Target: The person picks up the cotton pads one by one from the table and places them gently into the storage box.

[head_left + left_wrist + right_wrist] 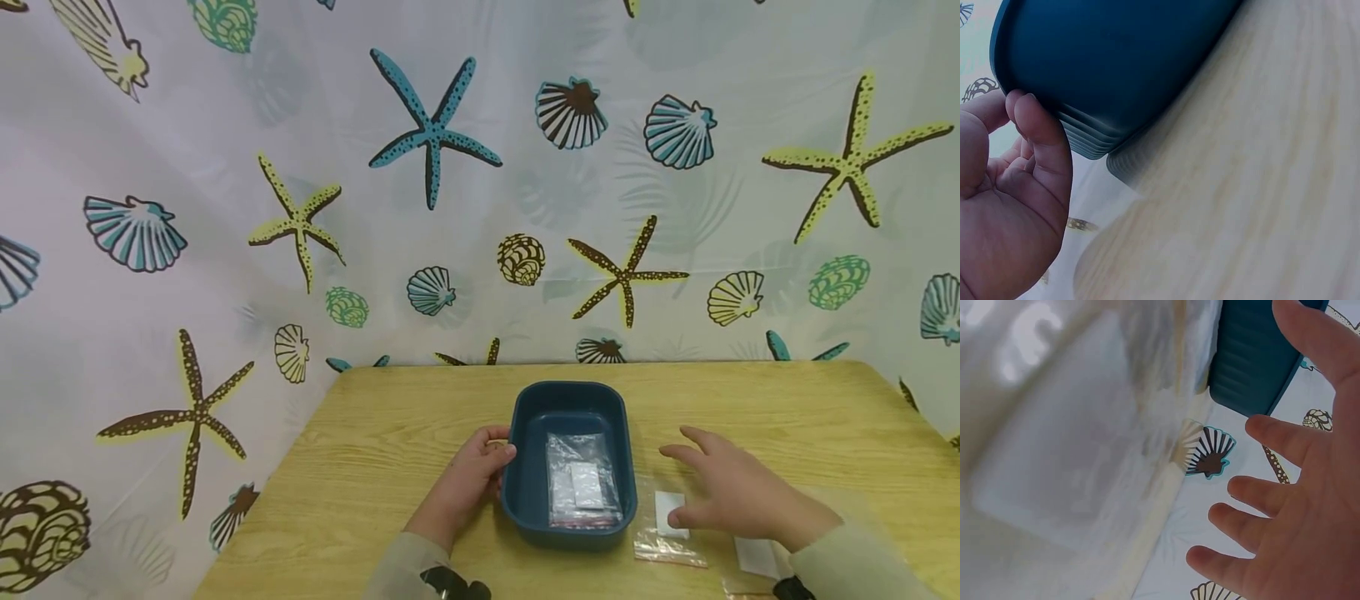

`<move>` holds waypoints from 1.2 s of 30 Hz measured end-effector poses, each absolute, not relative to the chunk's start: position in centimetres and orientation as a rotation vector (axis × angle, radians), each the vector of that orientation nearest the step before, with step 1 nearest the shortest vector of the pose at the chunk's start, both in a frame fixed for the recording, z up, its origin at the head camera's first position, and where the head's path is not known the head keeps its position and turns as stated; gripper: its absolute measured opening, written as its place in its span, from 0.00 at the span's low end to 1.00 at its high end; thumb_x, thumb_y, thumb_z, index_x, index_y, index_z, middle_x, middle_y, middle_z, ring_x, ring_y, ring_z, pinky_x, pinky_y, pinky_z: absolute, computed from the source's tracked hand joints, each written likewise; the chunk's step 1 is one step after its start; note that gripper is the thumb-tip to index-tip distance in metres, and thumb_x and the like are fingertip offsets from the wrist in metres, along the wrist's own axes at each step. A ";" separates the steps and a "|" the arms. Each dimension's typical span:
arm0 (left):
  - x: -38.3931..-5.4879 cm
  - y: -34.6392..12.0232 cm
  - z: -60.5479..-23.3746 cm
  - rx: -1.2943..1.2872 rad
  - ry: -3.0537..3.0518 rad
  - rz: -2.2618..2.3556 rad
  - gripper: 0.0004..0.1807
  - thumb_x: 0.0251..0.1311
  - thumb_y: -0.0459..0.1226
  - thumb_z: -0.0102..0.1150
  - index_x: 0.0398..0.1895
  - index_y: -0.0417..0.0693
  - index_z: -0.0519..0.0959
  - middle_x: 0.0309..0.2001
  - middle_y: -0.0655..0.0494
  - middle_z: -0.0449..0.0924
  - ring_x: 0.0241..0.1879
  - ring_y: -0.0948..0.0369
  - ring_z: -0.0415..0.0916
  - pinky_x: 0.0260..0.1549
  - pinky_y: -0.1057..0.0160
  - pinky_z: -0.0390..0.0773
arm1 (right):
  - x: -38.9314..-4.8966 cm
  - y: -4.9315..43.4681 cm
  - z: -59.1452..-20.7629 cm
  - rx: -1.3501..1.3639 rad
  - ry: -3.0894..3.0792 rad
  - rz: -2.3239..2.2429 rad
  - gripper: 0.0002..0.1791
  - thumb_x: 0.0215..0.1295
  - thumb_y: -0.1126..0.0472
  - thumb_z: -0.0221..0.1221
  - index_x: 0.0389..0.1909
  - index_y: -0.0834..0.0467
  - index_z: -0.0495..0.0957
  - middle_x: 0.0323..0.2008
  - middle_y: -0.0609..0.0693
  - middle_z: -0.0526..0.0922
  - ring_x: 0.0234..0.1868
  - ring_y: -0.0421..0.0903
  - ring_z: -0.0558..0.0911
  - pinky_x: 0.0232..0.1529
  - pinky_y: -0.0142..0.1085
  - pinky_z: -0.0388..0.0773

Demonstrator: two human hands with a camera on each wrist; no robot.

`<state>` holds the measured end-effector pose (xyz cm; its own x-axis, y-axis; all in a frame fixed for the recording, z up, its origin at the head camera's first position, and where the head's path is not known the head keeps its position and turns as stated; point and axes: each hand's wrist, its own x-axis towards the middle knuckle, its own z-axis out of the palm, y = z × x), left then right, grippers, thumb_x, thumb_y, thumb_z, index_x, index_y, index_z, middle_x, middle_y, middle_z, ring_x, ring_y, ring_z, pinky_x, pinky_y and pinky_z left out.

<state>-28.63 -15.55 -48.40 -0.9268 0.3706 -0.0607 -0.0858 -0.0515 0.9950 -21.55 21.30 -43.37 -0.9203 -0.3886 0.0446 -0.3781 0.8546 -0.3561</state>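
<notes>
A: Start at the far left. What do you see?

B: A pale cloth (225, 83) printed with starfish and shells, which also hangs behind the whole table (375, 442). The table has a light wood grain.

A: And next along?

B: A light sleeve (405, 560), then the left hand (468, 475). It is grasping the left side of a dark blue bin (532, 500), with the fingertips at the rim. The left wrist view shows the fingers bent at that edge.

A: Where does the bin sit?

B: On the table, between the two hands. Inside it lies clear plastic packaging (585, 483) with a white piece showing and a reddish strip along the near edge.

A: What comes right of the bin?

B: A clear bag (647, 546) flat on the table, just beside the bin, with a white rectangle (663, 504) in it. Over it is the right hand (731, 492), released, fingers spread, holding nothing. I can't tell whether the thumb touches the bag.

A: Anything further right?

B: Another clear bag (756, 557) with a white piece, partly hidden by the right forearm, and then the other sleeve (855, 562).
</notes>
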 end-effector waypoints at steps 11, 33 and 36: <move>-28.6 -15.6 -48.4 0.312 1.942 2.030 0.23 0.75 0.38 0.53 0.67 0.37 0.63 0.32 0.52 0.73 0.25 0.61 0.68 0.23 0.65 0.72 | -20.6 21.2 -44.6 -0.580 2.936 -0.431 0.44 0.46 0.31 0.71 0.63 0.51 0.78 0.70 0.66 0.65 0.68 0.70 0.66 0.59 0.69 0.65; -28.6 -15.5 -48.4 0.318 1.911 2.051 0.23 0.75 0.37 0.53 0.66 0.35 0.62 0.32 0.53 0.73 0.24 0.62 0.68 0.23 0.66 0.72 | -20.5 20.9 -45.2 -0.634 2.996 -0.411 0.36 0.45 0.40 0.75 0.56 0.51 0.81 0.65 0.64 0.71 0.65 0.67 0.70 0.56 0.67 0.69; -28.6 -15.6 -48.4 0.332 1.913 2.053 0.23 0.75 0.36 0.53 0.66 0.35 0.62 0.31 0.54 0.73 0.23 0.62 0.68 0.23 0.66 0.72 | -20.6 20.7 -45.1 -0.636 2.996 -0.388 0.34 0.45 0.39 0.75 0.54 0.50 0.82 0.66 0.63 0.71 0.65 0.67 0.70 0.56 0.67 0.68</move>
<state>-28.61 -15.58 -48.43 -0.9235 0.3810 -0.0435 -0.0704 -0.0569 0.9959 -20.61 20.71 -45.11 -0.9136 -0.4066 -0.0010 -0.3929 0.8835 -0.2549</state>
